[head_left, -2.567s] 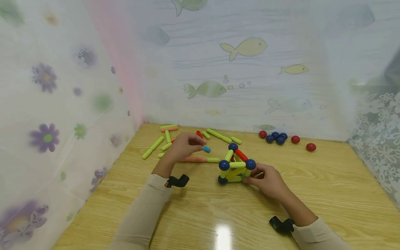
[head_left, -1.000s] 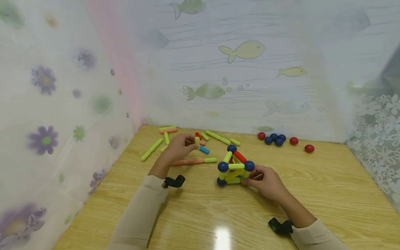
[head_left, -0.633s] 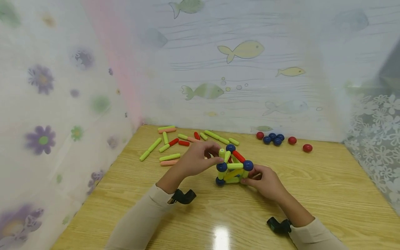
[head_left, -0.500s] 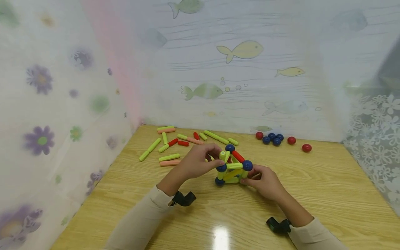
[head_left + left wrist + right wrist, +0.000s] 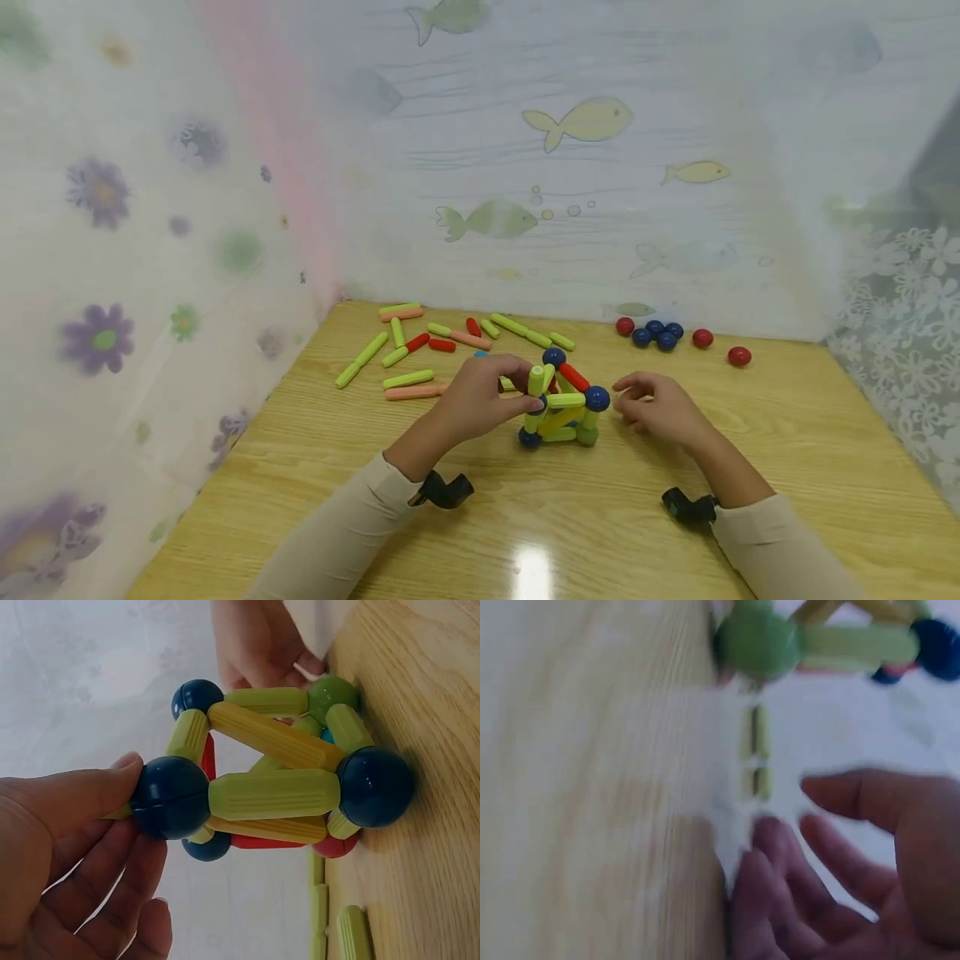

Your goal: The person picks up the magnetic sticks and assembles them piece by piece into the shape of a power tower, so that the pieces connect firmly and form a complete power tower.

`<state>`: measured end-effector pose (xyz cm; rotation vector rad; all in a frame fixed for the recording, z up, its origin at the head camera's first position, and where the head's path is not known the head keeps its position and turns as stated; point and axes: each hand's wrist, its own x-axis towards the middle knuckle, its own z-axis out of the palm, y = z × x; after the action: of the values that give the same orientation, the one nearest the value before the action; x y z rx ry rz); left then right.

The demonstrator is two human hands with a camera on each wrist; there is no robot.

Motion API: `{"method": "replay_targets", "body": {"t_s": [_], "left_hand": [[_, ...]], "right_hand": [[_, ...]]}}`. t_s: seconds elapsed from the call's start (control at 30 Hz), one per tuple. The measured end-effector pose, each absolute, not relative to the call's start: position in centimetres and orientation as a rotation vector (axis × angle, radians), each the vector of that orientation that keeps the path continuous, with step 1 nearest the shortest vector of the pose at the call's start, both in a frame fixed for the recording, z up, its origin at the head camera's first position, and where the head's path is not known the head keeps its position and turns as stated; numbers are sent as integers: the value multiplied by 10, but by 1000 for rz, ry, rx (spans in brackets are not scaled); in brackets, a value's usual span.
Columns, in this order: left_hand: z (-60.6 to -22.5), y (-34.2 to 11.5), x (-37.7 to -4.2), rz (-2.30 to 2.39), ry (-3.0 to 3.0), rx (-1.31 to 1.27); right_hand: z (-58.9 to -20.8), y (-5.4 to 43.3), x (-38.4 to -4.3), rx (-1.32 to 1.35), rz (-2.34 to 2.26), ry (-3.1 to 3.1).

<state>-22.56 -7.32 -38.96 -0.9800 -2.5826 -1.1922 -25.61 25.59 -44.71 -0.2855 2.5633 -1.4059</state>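
A frame of ribbed rods and balls (image 5: 564, 400), apparently a magnetic building set, stands on the table. My left hand (image 5: 480, 396) pinches the dark blue ball (image 5: 171, 796) at its upper left corner between thumb and fingers. From that ball a yellow-green rod (image 5: 536, 381) rises upright; in the left wrist view the hand mostly hides it. My right hand (image 5: 667, 410) hovers just right of the frame, fingers loosely bent and holding nothing. Nearest to it are a green ball (image 5: 587, 435) at the lower corner and a blue ball (image 5: 597, 398) above.
Loose yellow-green rods (image 5: 362, 360), orange rods (image 5: 415, 392) and red rods (image 5: 442, 345) lie at the back left. At the back right sit several blue balls (image 5: 666, 341) and red balls (image 5: 739, 357). Printed sheets (image 5: 480, 217) line the table's rear and sides.
My left hand has brought a yellow-green rod from the pile onto the frame's upper left ball. My right hand has let go of the lower right corner and drawn off to the right.
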Motion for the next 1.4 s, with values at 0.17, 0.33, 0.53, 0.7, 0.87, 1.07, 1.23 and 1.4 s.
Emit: {"method": "replay_targets", "body": {"t_s": [0.17, 0.33, 0.53, 0.7, 0.87, 1.07, 1.23, 1.4], "left_hand": [[-390, -72, -225, -1228, -2582, -954], [-390, -73, -226, -1252, -2608, -916], [-391, -72, -227, -1289, -2636, -873], [-392, -71, -228, -1341, -2662, -822], [-389, -72, -227, -1388, -2683, -794], [-389, -74, -228, -1377, -2686, -800], [-391, -74, -230, -1379, -2681, -804], [-392, -71, -231, -1361, -2673, -823]], "right_hand": [[-449, 283, -292, 47, -1397, 2836], [-458, 306, -326, 206, -1304, 2934], [-462, 316, -347, 221, -1038, 3046], [-460, 310, -349, 240, -955, 3076], [-452, 295, -343, 390, -1066, 3051], [-408, 251, -301, 200, -1577, 2986], [-377, 206, -257, -408, -1770, 2885], [-364, 174, -224, -828, -1875, 2702]]}}
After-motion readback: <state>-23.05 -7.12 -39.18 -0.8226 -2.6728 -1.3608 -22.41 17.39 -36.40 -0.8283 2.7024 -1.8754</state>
